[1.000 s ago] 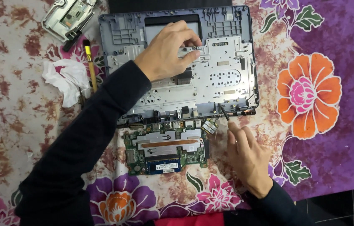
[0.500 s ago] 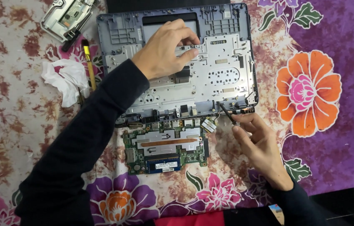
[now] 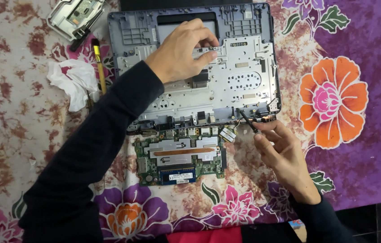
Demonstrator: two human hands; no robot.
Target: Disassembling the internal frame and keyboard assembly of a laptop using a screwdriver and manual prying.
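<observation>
While the opened laptop chassis (image 3: 244, 76) lies upside down on the flowered cloth (image 3: 334, 90), the left hand (image 3: 181, 54) presses on its metal plate, fingers curled on the plate. The green circuit board (image 3: 179, 155) sits just below the chassis edge, bearing a blue strip with a white label. The right hand (image 3: 280, 153) pinches a thin dark tool (image 3: 248, 120), tip at the chassis edge; keeping the chassis steady and the tip shallow seems wise.
</observation>
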